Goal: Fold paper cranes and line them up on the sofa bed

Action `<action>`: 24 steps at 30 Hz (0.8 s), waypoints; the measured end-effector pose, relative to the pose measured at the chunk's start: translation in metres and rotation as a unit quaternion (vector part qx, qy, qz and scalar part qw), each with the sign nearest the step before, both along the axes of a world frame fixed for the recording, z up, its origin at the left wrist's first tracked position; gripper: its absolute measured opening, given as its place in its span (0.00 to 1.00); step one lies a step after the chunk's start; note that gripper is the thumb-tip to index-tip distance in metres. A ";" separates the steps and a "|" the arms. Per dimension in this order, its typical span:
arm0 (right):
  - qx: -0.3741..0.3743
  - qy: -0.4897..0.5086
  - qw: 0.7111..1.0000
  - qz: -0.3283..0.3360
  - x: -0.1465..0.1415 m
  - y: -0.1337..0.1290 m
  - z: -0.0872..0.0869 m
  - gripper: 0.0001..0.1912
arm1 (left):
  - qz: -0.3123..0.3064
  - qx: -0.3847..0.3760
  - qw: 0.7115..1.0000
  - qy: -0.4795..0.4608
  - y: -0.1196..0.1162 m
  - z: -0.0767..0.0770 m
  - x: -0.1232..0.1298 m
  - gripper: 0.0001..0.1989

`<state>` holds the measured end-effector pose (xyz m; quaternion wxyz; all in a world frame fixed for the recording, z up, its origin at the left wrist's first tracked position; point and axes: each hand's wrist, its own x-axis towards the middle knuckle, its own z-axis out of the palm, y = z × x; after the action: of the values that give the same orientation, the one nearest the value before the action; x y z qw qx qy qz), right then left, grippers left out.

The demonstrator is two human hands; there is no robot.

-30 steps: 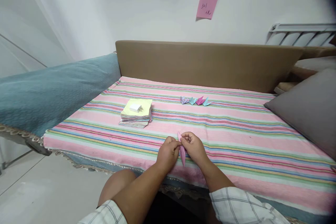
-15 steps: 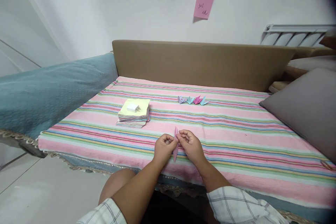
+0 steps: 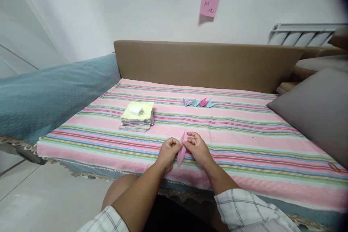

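A narrow, folded piece of pink paper [image 3: 181,156] stands between my hands, its pointed ends reaching away from me and toward me. My left hand [image 3: 169,152] pinches its left side between thumb and finger. From the other side, my right hand [image 3: 199,149] has its thumb and a finger on the paper near the middle, the remaining fingers curled above. Beyond my hands, several folded paper cranes [image 3: 203,102] in purple, teal, magenta and light blue sit in a row on the striped cloth [image 3: 231,141].
To the left stands a stack of square paper [image 3: 136,122] with a white plug adapter [image 3: 136,111] on top. A grey cushion [image 3: 315,108] lies at the right, near a small brown object [image 3: 335,168]. The brown sofa back [image 3: 203,65] rises behind.
The pink paper has turned so that more of its flat face shows. My right fingers have lifted and spread a little. The view has shifted slightly.
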<state>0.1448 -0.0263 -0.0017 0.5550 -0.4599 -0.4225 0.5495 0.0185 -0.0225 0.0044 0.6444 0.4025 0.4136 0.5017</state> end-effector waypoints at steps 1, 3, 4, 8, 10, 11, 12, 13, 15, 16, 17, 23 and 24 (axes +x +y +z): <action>-0.006 0.002 1.000 0.005 0.000 0.000 0.000 0.28 | 0.002 0.004 1.000 0.009 0.001 0.000 -0.001 0.17; -0.019 0.002 1.000 0.017 0.001 0.000 0.001 0.29 | 0.012 0.020 0.999 0.025 0.004 0.000 -0.003 0.17; -0.026 0.000 0.999 0.023 0.001 0.000 0.001 0.29 | 0.017 0.030 0.999 0.034 0.006 -0.001 -0.005 0.17; -0.051 -0.019 0.998 0.037 0.002 0.001 0.001 0.27 | 0.011 0.101 0.983 0.152 0.013 -0.002 -0.012 0.12; -0.053 -0.043 0.997 0.041 0.003 0.002 0.001 0.24 | 0.016 0.169 0.949 0.264 0.015 -0.001 -0.016 0.08; -0.049 -0.064 0.996 0.044 0.004 0.003 0.000 0.23 | 0.017 0.201 0.927 0.317 0.015 -0.001 -0.017 0.06; -0.040 -0.092 0.994 0.046 0.005 0.003 0.000 0.22 | 0.016 0.229 0.903 0.363 0.015 0.000 -0.018 0.05; -0.029 -0.123 0.991 0.047 0.005 0.004 -0.001 0.22 | 0.010 0.252 0.882 0.399 0.015 0.000 -0.019 0.04; -0.005 -0.185 0.982 0.046 0.007 0.005 -0.003 0.22 | -0.009 0.286 0.846 0.449 0.014 -0.001 -0.019 0.04; 0.005 -0.214 0.976 0.045 0.007 0.005 -0.004 0.22 | -0.018 0.300 0.831 0.469 0.013 -0.001 -0.018 0.04; 0.015 -0.242 0.969 0.042 0.007 0.005 -0.005 0.21 | -0.027 0.312 0.815 0.488 0.013 -0.002 -0.018 0.04; 0.096 -0.414 0.905 0.000 0.010 0.005 -0.008 0.15 | -0.063 0.370 0.728 0.574 0.014 -0.010 -0.016 0.07; 0.124 -0.444 0.887 -0.008 0.012 0.006 -0.008 0.11 | -0.062 0.385 0.716 0.579 0.015 -0.010 -0.016 0.07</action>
<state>0.1566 -0.0207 -0.0097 0.3661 -0.5863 -0.6862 0.2265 0.0021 -0.0074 -0.0059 0.0977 0.8525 0.4511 0.2455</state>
